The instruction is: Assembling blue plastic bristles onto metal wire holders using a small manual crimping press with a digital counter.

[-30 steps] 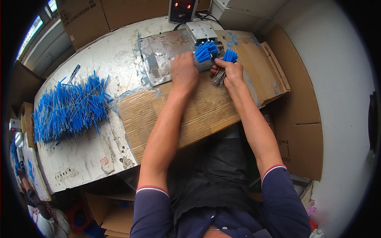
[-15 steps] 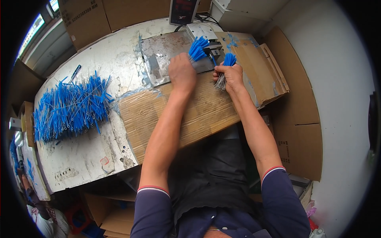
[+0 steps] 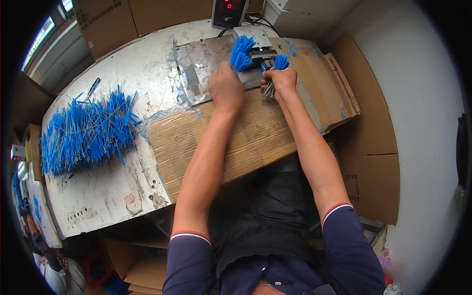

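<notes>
My left hand (image 3: 226, 88) is closed around a bundle of thin wire brushes (image 3: 241, 53), their blue ends fanned out above the fist. Close by on its right, my right hand (image 3: 282, 82) grips a smaller bundle of the same brushes (image 3: 281, 62); blue ends stick up and bare wire stems hang below the fingers. A single blue piece shows between the right fingers and a small metal machine (image 3: 265, 55), though I cannot tell whether it touches. On the left of the table lies a large pile of blue wire brushes (image 3: 91, 130) with looped ends.
A metal plate (image 3: 196, 61) lies beneath the left hand. Flattened cardboard (image 3: 221, 140) covers the table's near edge, with a cardboard box (image 3: 322, 81) at right. Behind the machine stands a display box (image 3: 229, 12) with red digits. A pen (image 3: 93, 88) lies beyond the pile.
My right hand has moved slightly up and left, toward the machine, with its bundle. The left bundle has shifted a little up and left. Red digits on the display show more clearly.
</notes>
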`<state>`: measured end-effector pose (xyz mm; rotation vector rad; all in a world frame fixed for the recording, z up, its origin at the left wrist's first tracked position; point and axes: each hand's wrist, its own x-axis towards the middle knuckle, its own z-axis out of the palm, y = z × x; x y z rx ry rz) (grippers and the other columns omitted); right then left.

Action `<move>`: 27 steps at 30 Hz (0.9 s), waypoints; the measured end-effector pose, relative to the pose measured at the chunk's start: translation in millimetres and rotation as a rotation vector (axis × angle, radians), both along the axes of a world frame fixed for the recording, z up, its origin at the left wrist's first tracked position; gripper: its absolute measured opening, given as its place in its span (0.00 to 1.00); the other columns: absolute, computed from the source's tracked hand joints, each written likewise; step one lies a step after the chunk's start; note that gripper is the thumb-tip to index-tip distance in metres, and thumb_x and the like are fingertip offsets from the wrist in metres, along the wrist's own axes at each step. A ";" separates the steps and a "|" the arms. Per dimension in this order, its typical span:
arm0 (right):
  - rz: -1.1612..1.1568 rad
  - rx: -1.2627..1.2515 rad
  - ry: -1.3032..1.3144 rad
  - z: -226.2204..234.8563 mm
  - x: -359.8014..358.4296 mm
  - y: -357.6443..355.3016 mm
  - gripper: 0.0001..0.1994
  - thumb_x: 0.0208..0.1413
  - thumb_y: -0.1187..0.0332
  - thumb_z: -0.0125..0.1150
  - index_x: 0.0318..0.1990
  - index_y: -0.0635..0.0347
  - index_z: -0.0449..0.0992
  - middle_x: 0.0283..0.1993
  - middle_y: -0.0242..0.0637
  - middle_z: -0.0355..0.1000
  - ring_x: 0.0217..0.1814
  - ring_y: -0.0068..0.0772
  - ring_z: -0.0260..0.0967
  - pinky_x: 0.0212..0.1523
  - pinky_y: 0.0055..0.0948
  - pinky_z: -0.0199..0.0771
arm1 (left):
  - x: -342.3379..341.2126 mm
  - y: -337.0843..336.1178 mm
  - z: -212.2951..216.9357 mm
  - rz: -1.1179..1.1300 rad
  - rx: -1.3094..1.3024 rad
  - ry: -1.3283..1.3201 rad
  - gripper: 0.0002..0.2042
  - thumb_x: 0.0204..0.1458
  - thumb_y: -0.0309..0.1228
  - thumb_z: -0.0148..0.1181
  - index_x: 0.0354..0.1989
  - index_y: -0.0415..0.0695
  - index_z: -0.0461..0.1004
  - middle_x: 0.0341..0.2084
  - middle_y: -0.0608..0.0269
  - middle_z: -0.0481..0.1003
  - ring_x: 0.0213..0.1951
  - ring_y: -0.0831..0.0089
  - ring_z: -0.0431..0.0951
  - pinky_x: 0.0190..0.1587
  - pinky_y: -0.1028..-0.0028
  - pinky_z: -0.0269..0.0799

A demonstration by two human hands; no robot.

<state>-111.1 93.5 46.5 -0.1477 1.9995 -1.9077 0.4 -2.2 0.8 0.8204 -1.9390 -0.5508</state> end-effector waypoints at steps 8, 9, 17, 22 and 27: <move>0.025 -0.137 -0.110 -5.8 -2.6 7.8 0.04 0.49 0.82 0.62 0.32 0.70 0.74 0.24 0.45 0.74 0.21 0.37 0.76 0.20 0.37 0.81 | 1.4 0.5 0.3 -0.124 -0.054 -0.010 0.07 0.50 0.23 0.61 0.37 0.42 0.70 0.29 0.48 0.76 0.36 0.46 0.76 0.40 0.51 0.69; 0.026 -0.139 -0.109 -7.2 -3.3 9.9 0.04 0.49 0.82 0.62 0.32 0.70 0.74 0.24 0.45 0.74 0.21 0.37 0.76 0.20 0.37 0.81 | 1.3 0.8 0.3 -0.122 -0.056 -0.010 0.07 0.50 0.23 0.61 0.37 0.42 0.70 0.29 0.48 0.76 0.36 0.46 0.76 0.40 0.51 0.69; 0.084 -0.324 -0.188 -6.6 4.7 23.2 0.04 0.52 0.82 0.64 0.36 0.70 0.76 0.27 0.44 0.75 0.24 0.38 0.77 0.25 0.37 0.84 | 0.5 -1.3 -4.1 -0.202 -0.054 -0.072 0.08 0.52 0.23 0.60 0.39 0.41 0.70 0.28 0.46 0.76 0.34 0.45 0.78 0.38 0.50 0.71; 0.068 -0.277 -0.146 -12.5 -1.6 26.7 0.04 0.52 0.82 0.65 0.35 0.70 0.77 0.27 0.45 0.76 0.25 0.39 0.78 0.25 0.38 0.84 | 0.4 3.1 1.8 -0.211 -0.053 -0.061 0.05 0.52 0.22 0.56 0.37 0.41 0.70 0.27 0.47 0.76 0.34 0.47 0.77 0.38 0.51 0.71; 0.099 -0.273 -0.192 -10.6 -3.1 33.2 0.05 0.52 0.81 0.68 0.34 0.71 0.76 0.29 0.46 0.77 0.26 0.40 0.79 0.27 0.39 0.85 | 2.6 2.3 1.7 -0.214 -0.061 -0.066 0.03 0.52 0.22 0.53 0.34 0.41 0.71 0.27 0.49 0.76 0.34 0.48 0.76 0.38 0.52 0.71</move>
